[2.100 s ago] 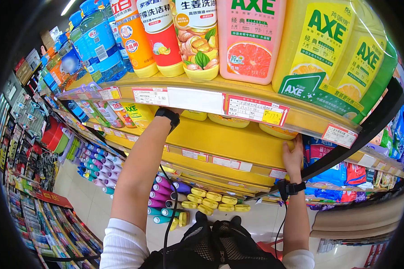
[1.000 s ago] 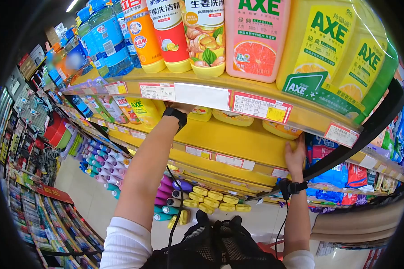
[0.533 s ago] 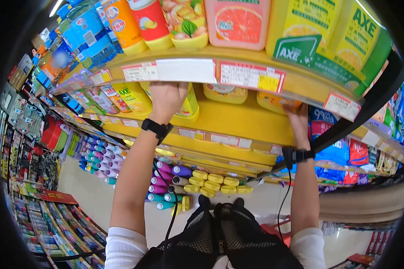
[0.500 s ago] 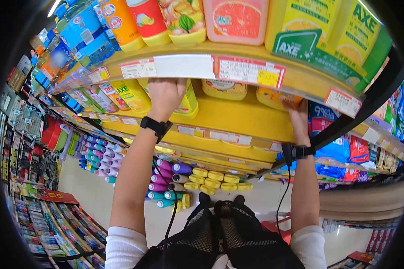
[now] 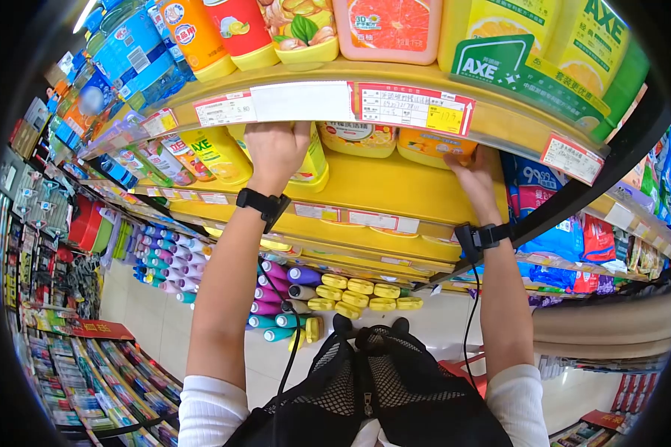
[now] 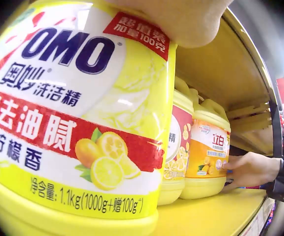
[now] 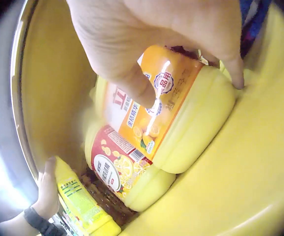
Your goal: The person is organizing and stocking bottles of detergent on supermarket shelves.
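Observation:
In the head view my left hand (image 5: 277, 153) grips the upper part of a yellow OMO dish soap bottle (image 5: 314, 165) at the front of the lower shelf. Its lemon-printed label (image 6: 78, 98) fills much of the left wrist view; the bottle's top is hidden behind the hand. My right hand (image 5: 476, 182) holds a dish soap bottle with an orange label (image 7: 169, 105) by its side, thumb over the label and a finger at the bottle's far side. Against that bottle stands another with a red label (image 7: 115, 160). Both sit on the yellow shelf board (image 5: 395, 190).
Above, a shelf edge with price tags (image 5: 414, 108) overhangs both hands, bearing large detergent bottles (image 5: 388, 30). A black upright (image 5: 574, 216) borders the right side, with blue bags (image 5: 548, 238) beyond. More bottles (image 5: 212, 153) stand left; yellow bottles (image 5: 358, 294) stand on the floor.
My left hand has come forward from under the upper shelf with the OMO bottle. The right hand has moved left, bringing the orange-labelled bottle up against the red-labelled one. The head view has tilted down.

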`<state>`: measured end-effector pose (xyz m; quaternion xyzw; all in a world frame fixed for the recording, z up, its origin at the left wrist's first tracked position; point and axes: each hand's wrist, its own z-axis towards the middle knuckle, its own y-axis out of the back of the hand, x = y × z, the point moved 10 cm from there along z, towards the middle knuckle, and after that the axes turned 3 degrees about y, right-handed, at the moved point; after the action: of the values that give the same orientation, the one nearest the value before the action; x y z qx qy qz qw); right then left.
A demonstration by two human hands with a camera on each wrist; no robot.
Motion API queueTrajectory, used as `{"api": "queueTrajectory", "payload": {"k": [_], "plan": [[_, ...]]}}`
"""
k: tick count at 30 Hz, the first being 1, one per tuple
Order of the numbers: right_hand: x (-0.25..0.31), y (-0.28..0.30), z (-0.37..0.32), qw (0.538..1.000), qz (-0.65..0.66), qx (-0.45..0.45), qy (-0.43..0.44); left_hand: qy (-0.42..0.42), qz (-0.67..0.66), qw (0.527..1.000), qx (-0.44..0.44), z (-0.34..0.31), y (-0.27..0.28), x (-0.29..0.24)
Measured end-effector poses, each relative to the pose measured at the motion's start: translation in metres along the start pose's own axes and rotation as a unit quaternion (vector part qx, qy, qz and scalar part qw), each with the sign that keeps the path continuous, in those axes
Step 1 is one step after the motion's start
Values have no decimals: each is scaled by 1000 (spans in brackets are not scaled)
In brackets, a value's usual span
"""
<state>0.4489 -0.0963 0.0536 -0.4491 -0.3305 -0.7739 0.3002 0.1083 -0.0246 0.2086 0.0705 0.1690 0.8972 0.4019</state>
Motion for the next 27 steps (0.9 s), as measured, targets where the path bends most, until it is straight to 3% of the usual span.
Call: {"api": "queueTrajectory", "payload": {"k": [5,11,13,17,20,23,27], "plan": [[13,-37,-5,998,-56,10,7,-7,2,1000,-9,1,1,-2],[42,-81,-12,996,-28,78,29,41,17,998,46,-1,-9,8],[43,-89,-13,994,-22,101,22,23,17,999,28,0,-5,4],[31,-93,-20,990,-60,93,84,-13,6,1000,-12,1,1,-3],[11,-82,-38,994,-85,62,30,14,26,999,18,2,-4,-3],[20,-71,-56,996,-58,57,35,34,26,999,14,2,-8,-8],[34,-72,-76,994,-54,99,12,28,18,999,1,6,-8,-37]]}}
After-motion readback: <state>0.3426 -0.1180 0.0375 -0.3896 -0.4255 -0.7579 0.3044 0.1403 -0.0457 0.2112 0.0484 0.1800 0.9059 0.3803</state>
